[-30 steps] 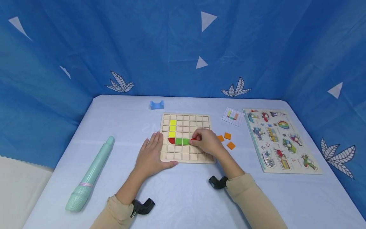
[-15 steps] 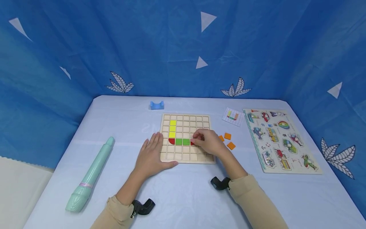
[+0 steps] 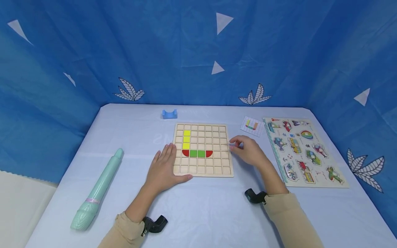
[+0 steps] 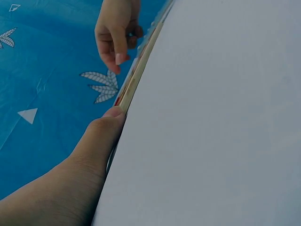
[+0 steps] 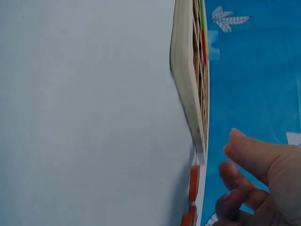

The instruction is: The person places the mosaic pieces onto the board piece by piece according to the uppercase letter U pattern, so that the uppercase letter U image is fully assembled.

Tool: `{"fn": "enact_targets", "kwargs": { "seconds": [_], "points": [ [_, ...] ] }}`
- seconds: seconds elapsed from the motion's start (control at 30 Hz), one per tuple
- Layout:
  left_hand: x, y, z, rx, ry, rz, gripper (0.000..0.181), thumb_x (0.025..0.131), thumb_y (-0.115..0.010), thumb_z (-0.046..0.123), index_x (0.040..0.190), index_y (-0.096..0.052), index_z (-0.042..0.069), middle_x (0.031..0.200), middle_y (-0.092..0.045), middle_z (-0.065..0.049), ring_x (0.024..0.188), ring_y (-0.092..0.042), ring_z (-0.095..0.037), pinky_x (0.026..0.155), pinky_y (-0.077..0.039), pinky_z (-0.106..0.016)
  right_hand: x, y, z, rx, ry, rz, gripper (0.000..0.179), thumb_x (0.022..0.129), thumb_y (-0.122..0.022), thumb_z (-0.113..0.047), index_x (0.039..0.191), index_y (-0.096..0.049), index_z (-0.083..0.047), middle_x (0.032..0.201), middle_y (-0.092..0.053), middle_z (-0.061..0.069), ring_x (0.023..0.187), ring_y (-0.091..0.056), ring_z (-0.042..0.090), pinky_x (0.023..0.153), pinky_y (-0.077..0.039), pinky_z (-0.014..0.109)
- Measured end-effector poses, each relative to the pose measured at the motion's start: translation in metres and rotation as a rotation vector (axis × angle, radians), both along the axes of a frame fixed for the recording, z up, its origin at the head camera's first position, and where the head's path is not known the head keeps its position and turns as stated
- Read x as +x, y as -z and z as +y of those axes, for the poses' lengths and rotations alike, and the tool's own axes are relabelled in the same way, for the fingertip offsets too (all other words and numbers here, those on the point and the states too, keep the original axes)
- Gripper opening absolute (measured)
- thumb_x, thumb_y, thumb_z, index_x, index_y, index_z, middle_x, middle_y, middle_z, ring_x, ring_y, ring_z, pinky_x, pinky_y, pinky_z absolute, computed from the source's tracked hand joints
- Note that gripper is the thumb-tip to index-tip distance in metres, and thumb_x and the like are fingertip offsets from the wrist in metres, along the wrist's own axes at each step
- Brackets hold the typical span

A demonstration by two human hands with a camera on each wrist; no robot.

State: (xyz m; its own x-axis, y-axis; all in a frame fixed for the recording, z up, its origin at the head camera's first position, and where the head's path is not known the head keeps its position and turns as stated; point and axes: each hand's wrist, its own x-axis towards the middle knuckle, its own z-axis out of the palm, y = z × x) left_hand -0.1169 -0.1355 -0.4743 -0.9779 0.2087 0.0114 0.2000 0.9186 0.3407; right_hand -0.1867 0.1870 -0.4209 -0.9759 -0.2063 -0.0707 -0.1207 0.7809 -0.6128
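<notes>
A wooden grid board (image 3: 209, 170) lies mid-table in the head view. On it three yellow tiles (image 3: 186, 139) form a column above a row: a red rounded tile (image 3: 185, 152), two green tiles (image 3: 197, 153) and another red rounded tile (image 3: 209, 154). My left hand (image 3: 163, 168) rests flat against the board's left side, thumb at its front edge. Just past the right edge hovers my right hand (image 3: 248, 150), fingers loosely bent and holding nothing. Orange tiles (image 5: 194, 184) lie below it in the right wrist view; the hand hides them from the head view.
A small pattern card (image 3: 252, 126) lies behind the right hand. Farther right is a picture puzzle board (image 3: 299, 162). A blue stand (image 3: 169, 114) sits behind the grid board, and a mint-green toy microphone (image 3: 99, 187) lies at left.
My right hand has let go of the red rounded tile, which now lies at the right end of the green row. It has moved right, over the orange tiles. The left hand stays put.
</notes>
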Motion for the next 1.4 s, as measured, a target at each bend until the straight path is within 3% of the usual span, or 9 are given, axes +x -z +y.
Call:
{"fn": "enact_targets", "kwargs": {
  "seconds": [0.2,0.47,0.73,1.1,1.4],
  "points": [
    [0.000,0.000,0.000,0.004,-0.001,0.005,0.130,0.069,-0.056,0.089,0.159,-0.014,0.005,0.167,-0.012,-0.010,0.157,-0.007,-0.025,0.126,-0.009,-0.052,-0.002,0.004,0.023,0.058,0.006,-0.021,0.031,0.094,-0.069,-0.025,0.122,-0.067,-0.013,0.098,-0.061,0.007,0.090,-0.052,0.023,0.077,-0.043,0.033],
    [0.001,0.002,-0.001,0.001,-0.002,0.012,0.129,0.069,-0.055,0.089,0.159,-0.015,0.005,0.167,-0.012,-0.010,0.156,-0.008,-0.026,0.125,-0.010,-0.052,-0.002,0.009,0.030,0.063,-0.043,-0.067,0.033,0.092,-0.071,-0.018,0.125,-0.069,-0.015,0.100,-0.061,0.007,0.092,-0.052,0.023,0.079,-0.046,0.033],
    [0.000,0.001,0.000,0.006,-0.003,0.007,0.129,0.069,-0.056,0.089,0.159,-0.014,0.005,0.168,-0.011,-0.009,0.157,-0.007,-0.025,0.126,-0.009,-0.052,-0.003,0.012,0.033,0.077,-0.057,-0.059,0.031,0.092,-0.071,-0.015,0.123,-0.070,-0.015,0.096,-0.060,0.006,0.089,-0.052,0.023,0.076,-0.046,0.033],
    [-0.001,0.001,0.000,0.003,-0.002,0.008,0.130,0.069,-0.057,0.088,0.159,-0.014,0.005,0.167,-0.012,-0.010,0.157,-0.008,-0.025,0.126,-0.009,-0.052,-0.002,0.012,0.031,0.016,-0.027,-0.070,0.021,0.087,-0.076,-0.015,0.106,-0.068,-0.016,0.103,-0.062,0.006,0.098,-0.053,0.025,0.090,-0.047,0.037],
    [0.000,0.002,0.000,-0.002,0.002,0.013,0.130,0.068,-0.055,0.090,0.159,-0.015,0.005,0.167,-0.012,-0.009,0.157,-0.008,-0.025,0.126,-0.010,-0.052,0.001,0.013,0.033,-0.017,-0.035,-0.065,0.017,0.089,-0.074,-0.017,0.103,-0.065,-0.017,0.093,-0.063,0.003,0.089,-0.052,0.023,0.078,-0.045,0.033]
  ]
}}
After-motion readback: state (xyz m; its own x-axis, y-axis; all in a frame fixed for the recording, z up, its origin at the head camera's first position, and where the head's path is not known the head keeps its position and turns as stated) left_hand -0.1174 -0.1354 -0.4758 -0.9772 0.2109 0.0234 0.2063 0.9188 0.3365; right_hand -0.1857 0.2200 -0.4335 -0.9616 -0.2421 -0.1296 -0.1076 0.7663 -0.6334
